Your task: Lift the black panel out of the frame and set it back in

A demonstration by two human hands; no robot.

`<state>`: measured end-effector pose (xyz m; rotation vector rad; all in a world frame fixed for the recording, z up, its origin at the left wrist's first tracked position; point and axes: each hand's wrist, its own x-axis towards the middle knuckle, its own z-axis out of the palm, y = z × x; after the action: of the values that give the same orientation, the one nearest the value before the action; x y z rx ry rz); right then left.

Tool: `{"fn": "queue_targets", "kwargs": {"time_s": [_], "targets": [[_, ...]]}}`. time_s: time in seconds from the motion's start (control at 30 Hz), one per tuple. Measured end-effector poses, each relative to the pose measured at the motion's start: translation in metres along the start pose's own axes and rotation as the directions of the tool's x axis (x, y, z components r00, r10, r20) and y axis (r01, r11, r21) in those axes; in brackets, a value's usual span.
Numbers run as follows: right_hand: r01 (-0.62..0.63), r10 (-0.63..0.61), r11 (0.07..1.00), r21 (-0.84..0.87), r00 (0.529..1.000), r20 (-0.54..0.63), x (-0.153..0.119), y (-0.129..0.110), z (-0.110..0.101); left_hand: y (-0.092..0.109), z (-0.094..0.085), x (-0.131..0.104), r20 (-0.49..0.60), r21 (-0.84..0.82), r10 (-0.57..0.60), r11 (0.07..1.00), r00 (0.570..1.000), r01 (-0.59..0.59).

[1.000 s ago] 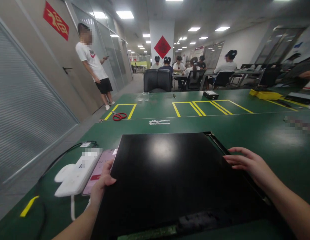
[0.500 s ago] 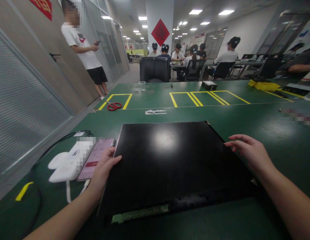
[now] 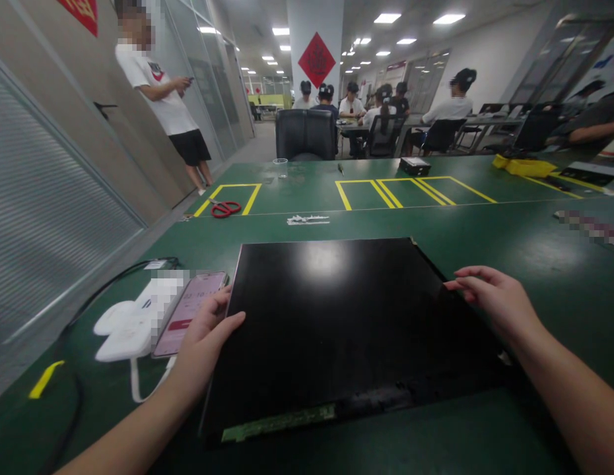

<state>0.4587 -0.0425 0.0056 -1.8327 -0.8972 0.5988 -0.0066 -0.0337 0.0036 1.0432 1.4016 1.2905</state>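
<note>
A black LCD panel lies in front of me, a light reflecting off its glossy face. Along its near edge runs a narrow green circuit board. My left hand is closed on the panel's left edge, thumb on top and fingers at the side, partly hidden. At the opposite edge, my right hand has its fingers bent, with the fingertips at the panel's rim; what lies under the rim is hidden.
Left of the panel are a phone, a white device with a cable, and yellow tape. Red scissors, white scraps, a small black box and a yellow tray sit farther off. A person stands at left.
Both hands stay at the panel's edges. My left thumb reaches slightly farther over the panel's face. The view has shifted very slightly.
</note>
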Motion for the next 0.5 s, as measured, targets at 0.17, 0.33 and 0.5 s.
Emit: {"fn": "queue_targets", "kwargs": {"time_s": [0.17, 0.33, 0.5], "targets": [[0.013, -0.013, 0.999, -0.048, 1.000, 0.004, 0.003, 0.003, -0.002, 0.000, 0.004, 0.000, 0.010, 0.059, -0.053, 0.997, 0.999, 0.052], [0.077, -0.076, 0.988, -0.133, 0.997, 0.008, 0.006, 0.008, -0.005, 0.004, 0.006, 0.000, 0.078, 0.091, -0.037, 0.995, 0.996, 0.030], [0.088, -0.088, 0.956, -0.280, 0.996, 0.012, 0.006, 0.008, -0.005, -0.006, 0.000, 0.008, 0.091, 0.186, 0.049, 0.980, 0.995, -0.065]]}}
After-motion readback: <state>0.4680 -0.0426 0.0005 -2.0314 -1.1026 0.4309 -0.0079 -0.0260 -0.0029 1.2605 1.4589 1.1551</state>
